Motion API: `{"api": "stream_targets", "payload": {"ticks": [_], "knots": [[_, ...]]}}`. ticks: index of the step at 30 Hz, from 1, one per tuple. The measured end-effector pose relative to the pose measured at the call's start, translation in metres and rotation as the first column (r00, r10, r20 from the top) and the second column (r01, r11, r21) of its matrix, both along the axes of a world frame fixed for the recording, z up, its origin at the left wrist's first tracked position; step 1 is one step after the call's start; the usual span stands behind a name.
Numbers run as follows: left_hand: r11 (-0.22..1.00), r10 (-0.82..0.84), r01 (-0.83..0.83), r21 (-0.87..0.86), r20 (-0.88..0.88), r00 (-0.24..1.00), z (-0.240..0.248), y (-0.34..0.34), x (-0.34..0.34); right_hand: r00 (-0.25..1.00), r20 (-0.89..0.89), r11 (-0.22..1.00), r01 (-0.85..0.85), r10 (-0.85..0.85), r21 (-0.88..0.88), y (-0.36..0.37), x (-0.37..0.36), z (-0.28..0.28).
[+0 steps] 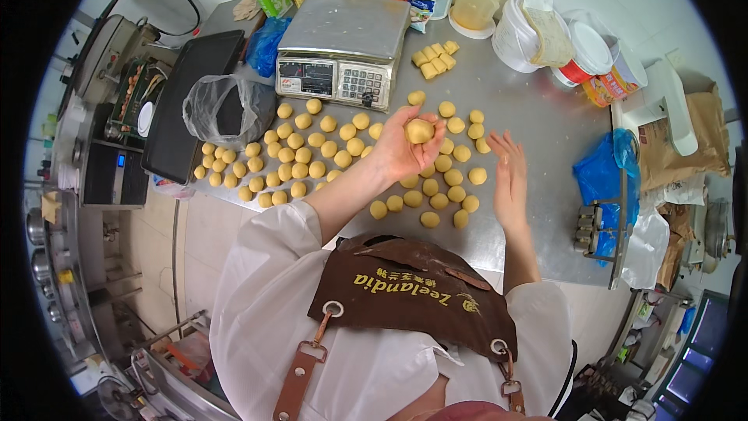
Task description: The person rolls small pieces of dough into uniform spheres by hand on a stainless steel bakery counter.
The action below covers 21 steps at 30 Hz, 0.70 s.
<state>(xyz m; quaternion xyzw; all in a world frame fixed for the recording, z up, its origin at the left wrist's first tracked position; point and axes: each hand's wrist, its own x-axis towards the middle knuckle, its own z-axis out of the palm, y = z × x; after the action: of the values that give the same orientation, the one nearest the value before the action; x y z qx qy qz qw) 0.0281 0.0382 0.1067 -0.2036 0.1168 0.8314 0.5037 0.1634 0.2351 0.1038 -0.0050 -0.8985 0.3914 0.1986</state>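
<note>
The left hand (401,148) is in the middle of the frame, lifted a little over the table. It is turned palm up and cupped, half open, and one small round yellow dough ball (419,131) sits in the palm. The fingers curl around it loosely, so it looks like the ball is kept from rolling off, not squeezed.

The right hand (508,175) is just to the right of it, open and flat, with the fingers straight and pointing up the frame. It holds nothing. It stands on its edge, near the left hand but not touching it.

Under both hands is a shiny grey metal table (538,132). Many more little yellow dough balls (304,160) lie on it in loose rows, left and right of the hands. They lie close but mostly apart, probably so they do not stick together.

At the top middle of the frame stands a silver kitchen scale with buttons (343,51), near enough to reach. Beside it, a bit to the right, is a small heap of yellow dough blocks (435,58) that are square, not round. At the left lies a crumpled clear plastic bag (226,109) on a flat black tray (195,101). White plastic tubs (518,31) stand at the upper right.
</note>
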Motion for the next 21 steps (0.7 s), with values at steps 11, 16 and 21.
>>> {"api": "stream_targets", "payload": {"ticks": [11,16,21], "knots": [[0.859,-0.158,-0.084,-0.505,-0.417,0.895,-0.067,0.075,-0.082,0.972,0.182,0.93,0.202,-0.151,-0.306,0.014,0.02,-0.029],[0.772,-0.318,-0.243,-0.587,-0.688,0.652,-0.103,0.126,-0.128,0.957,0.23,0.919,0.244,-0.176,-0.31,0.025,0.01,-0.042],[0.752,-0.194,-0.413,-0.514,-0.772,0.606,-0.113,0.109,-0.122,0.951,0.259,0.887,0.259,-0.166,-0.383,0.036,-0.026,-0.044]]}}
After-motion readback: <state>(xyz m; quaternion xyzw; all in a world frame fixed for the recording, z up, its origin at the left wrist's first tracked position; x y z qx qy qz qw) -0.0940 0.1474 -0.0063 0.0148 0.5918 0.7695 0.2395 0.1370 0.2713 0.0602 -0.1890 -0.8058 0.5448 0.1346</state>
